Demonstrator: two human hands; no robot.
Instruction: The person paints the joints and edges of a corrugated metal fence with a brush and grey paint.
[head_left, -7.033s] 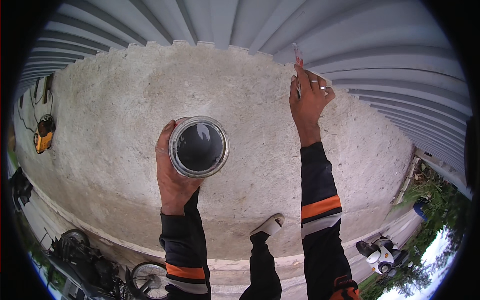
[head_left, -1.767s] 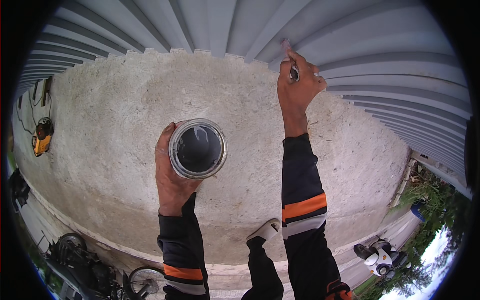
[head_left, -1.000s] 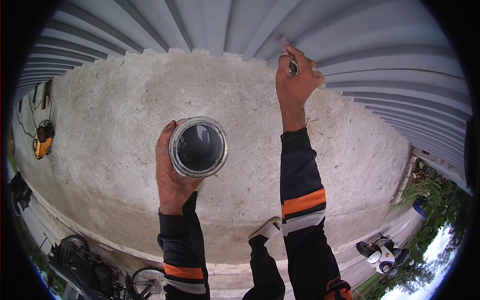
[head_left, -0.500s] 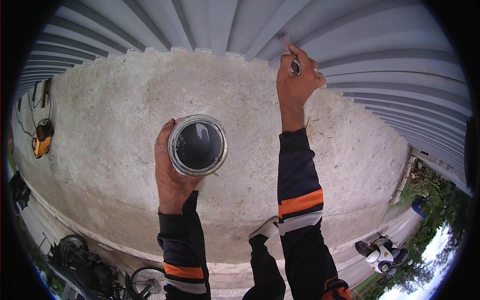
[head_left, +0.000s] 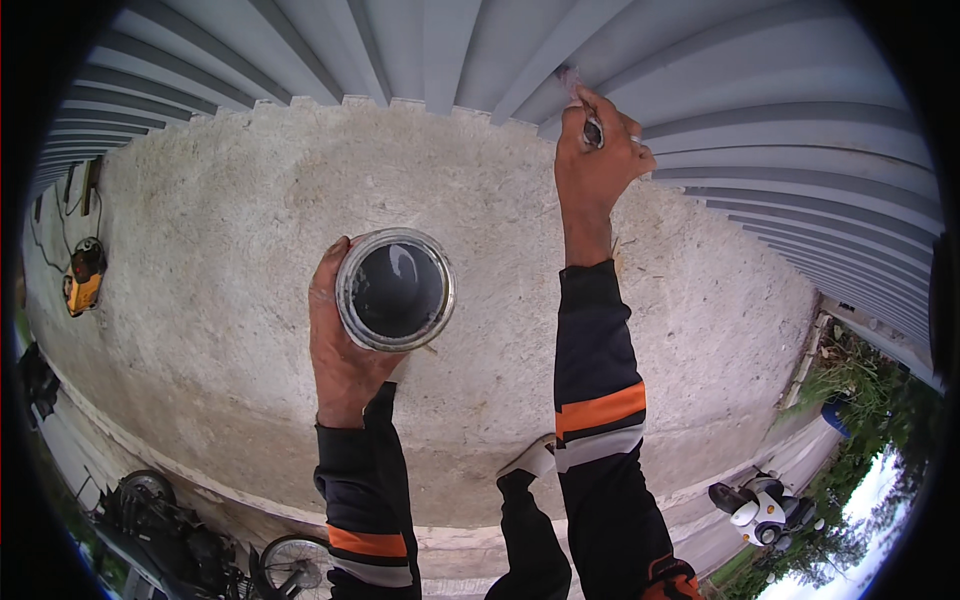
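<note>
My left hand (head_left: 345, 345) is wrapped round an open metal paint can (head_left: 395, 290), held upright over the concrete. Dark grey paint lies inside it, with a bright reflection on its surface. Further forward and to the right, my right hand (head_left: 603, 160) is closed on a paintbrush (head_left: 593, 130). The brush's end reaches a recess of the grey ribbed metal wall (head_left: 540, 50); its bristles are small and partly hidden by my fingers. A ring shows on that hand.
Rough concrete ground (head_left: 480, 220) spreads under my arms. At the far left sits a yellow and black power tool (head_left: 85, 278) with a cable. A motorcycle (head_left: 170, 530) stands at the lower left, a white scooter (head_left: 765, 515) at the lower right. Plants (head_left: 860, 385) grow at the right.
My right hand has shifted very slightly to the right, with the brush still at the wall. The left hand and the paint can have hardly moved.
</note>
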